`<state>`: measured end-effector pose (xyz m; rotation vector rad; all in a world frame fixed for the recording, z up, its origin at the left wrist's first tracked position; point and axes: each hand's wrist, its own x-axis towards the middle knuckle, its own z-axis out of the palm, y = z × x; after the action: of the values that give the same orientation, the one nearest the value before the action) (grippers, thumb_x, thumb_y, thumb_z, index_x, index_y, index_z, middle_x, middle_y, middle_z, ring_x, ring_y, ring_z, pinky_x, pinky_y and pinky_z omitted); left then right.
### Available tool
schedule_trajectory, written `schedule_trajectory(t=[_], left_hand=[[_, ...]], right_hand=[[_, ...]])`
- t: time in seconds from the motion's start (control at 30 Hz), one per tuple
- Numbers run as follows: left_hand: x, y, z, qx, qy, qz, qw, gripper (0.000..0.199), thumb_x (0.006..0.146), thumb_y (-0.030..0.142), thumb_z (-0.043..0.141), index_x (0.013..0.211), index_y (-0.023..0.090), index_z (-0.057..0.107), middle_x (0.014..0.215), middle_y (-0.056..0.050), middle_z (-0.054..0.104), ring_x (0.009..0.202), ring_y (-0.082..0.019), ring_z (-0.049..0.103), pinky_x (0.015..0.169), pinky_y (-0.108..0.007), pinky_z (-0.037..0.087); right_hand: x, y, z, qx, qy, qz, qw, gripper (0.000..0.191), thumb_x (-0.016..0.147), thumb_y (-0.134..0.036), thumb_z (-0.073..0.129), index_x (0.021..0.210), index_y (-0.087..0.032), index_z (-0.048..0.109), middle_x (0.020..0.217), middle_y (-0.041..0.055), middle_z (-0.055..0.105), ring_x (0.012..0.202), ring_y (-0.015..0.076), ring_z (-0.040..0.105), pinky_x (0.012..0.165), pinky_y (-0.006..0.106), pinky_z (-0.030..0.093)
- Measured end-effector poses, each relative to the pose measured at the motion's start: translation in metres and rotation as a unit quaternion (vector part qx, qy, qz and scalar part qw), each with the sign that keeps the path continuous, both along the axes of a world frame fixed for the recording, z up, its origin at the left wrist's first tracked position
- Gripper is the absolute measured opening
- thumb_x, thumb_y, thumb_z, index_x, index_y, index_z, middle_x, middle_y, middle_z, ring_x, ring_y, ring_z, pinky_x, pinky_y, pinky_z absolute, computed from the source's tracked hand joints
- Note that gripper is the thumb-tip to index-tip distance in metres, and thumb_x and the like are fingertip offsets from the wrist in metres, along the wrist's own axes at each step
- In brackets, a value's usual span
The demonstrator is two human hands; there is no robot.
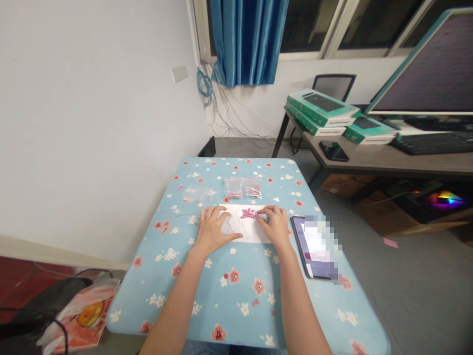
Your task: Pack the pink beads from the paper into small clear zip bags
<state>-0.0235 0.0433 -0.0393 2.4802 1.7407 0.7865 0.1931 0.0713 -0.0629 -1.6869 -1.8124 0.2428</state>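
Note:
A white sheet (254, 235) lies on the flowered table between my hands. Small pink beads (248, 213) are gathered in a loose cluster on it. My left hand (214, 230) rests at the sheet's left side, thumb stretched inward and fingers apart. Beside its thumb is a thin dark pink line, maybe a thread (232, 226), on a pale patch; too small to make out. At the sheet's right side, my right hand (275, 224) has its thumb and fingertips curved beside the beads, with nothing visible in them.
Two clear bags with pink beads (252, 189) lie beyond the sheet, with another clear bag (197, 194) to their left. A phone (314, 249) lies right of my right hand. The blue table (210, 305) ends near a desk (354, 162) holding green keyboard boxes (321, 108).

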Motion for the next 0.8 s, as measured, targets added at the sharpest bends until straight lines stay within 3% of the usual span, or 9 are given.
schedule_trajectory(t=[0.27,0.5,0.8], left_hand=[[0.0071,-0.0027,-0.0050,-0.032,0.017,-0.021,0.999,0.060,0.064,0.065,0.064,0.109,0.025,0.060,0.130,-0.008,0.051,0.119,-0.030,0.041,0.104,-0.050,0.023],[0.0082,-0.0025,-0.0015,-0.028,-0.018,-0.027,0.999,0.058,0.066,0.062,0.065,0.109,0.024,0.059,0.110,-0.005,0.063,0.106,-0.026,0.051,0.103,-0.048,0.023],[0.0083,-0.0023,-0.0033,-0.016,-0.029,-0.025,0.999,0.057,0.067,0.064,0.063,0.106,0.022,0.060,0.101,-0.005,0.065,0.097,-0.025,0.054,0.099,-0.045,0.027]], right_hand=[[-0.0010,-0.0008,0.0002,0.001,0.001,0.002,1.000,0.017,0.078,-0.027,0.057,0.087,-0.024,0.071,0.103,0.0075,0.056,0.095,0.0256,0.043,0.083,0.038,0.032],[-0.0017,-0.0011,-0.0003,0.008,0.010,0.010,1.000,0.016,0.077,-0.026,0.057,0.085,-0.024,0.070,0.101,0.0074,0.056,0.095,0.0256,0.042,0.083,0.039,0.031],[0.0000,0.0004,-0.0031,-0.013,0.009,0.005,1.000,0.015,0.079,-0.028,0.058,0.086,-0.025,0.070,0.103,0.0062,0.058,0.098,0.0266,0.042,0.084,0.038,0.031]])
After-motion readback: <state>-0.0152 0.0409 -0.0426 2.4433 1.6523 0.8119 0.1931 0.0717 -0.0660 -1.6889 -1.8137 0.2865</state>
